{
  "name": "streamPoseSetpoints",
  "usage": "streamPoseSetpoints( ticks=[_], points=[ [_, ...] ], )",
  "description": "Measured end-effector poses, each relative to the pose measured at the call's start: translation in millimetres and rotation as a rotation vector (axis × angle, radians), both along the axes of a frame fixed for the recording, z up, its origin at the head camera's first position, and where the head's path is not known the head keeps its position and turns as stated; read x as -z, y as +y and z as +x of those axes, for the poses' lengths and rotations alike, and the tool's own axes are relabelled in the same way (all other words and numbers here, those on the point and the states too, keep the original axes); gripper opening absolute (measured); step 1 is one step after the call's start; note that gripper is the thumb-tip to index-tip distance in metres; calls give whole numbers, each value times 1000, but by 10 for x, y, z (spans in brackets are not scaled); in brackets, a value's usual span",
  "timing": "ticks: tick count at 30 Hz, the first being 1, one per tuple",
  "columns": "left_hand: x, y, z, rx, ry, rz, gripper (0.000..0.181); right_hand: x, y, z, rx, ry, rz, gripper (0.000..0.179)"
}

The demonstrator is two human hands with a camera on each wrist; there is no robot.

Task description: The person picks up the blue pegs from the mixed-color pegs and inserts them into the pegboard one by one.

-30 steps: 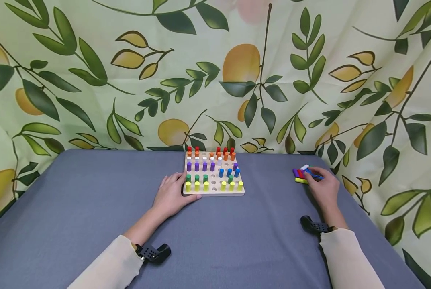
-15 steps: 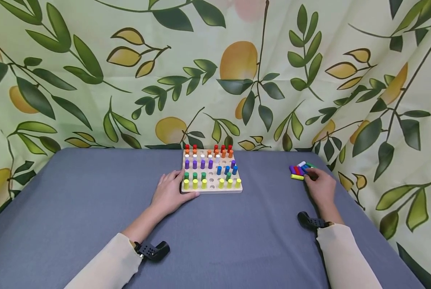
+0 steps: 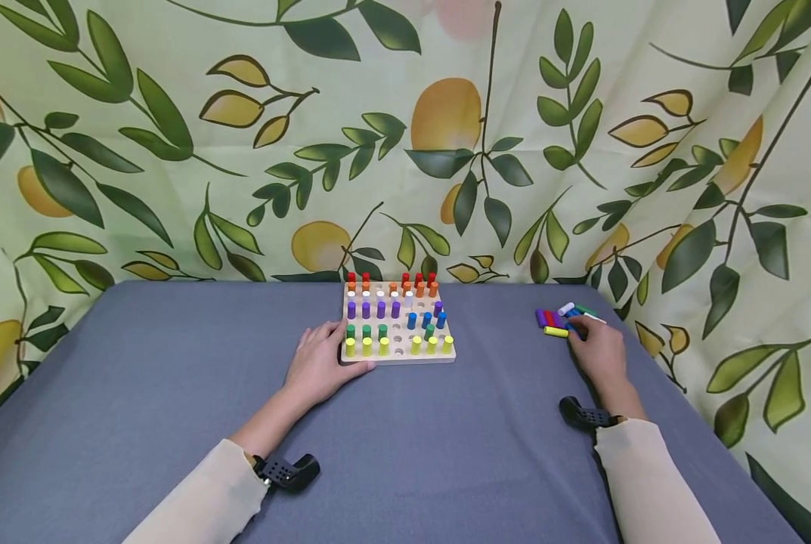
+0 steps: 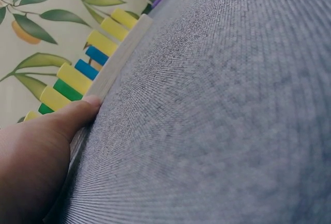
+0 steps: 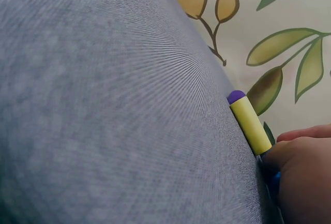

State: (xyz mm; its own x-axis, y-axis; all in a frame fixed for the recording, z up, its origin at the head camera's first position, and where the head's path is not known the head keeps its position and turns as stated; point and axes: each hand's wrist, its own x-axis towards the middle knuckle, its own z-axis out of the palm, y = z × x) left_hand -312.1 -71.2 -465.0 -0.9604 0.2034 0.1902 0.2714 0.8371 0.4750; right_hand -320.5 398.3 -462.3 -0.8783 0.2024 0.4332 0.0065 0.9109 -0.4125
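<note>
In the head view a wooden pegboard stands at the far middle of the table, with upright pegs in rows of red, orange, white, purple, blue, green and yellow. My left hand holds its near left corner, thumb along the front edge and fingers at the left side. On the right, my right hand bends its fingers down over loose pegs, among them a yellow peg, a purple peg and a white peg. A blue peg shows beneath that hand; I cannot tell whether it is pinched.
A grey-blue cloth covers the table. Behind it hangs a curtain printed with leaves and fruit, which also runs down the right side. Several board holes are bare, mainly right of the middle.
My right hand has shifted slightly among the loose pegs, and some of these have moved left and spread. The left hand keeps its place on the pegboard. The head view has tilted a little.
</note>
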Motion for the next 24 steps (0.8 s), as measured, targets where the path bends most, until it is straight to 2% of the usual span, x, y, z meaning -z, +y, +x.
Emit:
streamPoseSetpoints(
  ticks=[8,17,21,24],
  points=[
    [10,-1,2,-6,-5,0,98,4,-42,-53,43,68,-208,35],
    [2,11,-5,-5,-7,-1,98,14,-27,-75,-47,34,-182,44],
    [2,5,-10,-7,-4,-5,98,15,-50,-76,-34,26,-197,38],
    [7,-4,-11,-5,7,-5,98,15,-83,-81,2,37,-251,36]
  ],
)
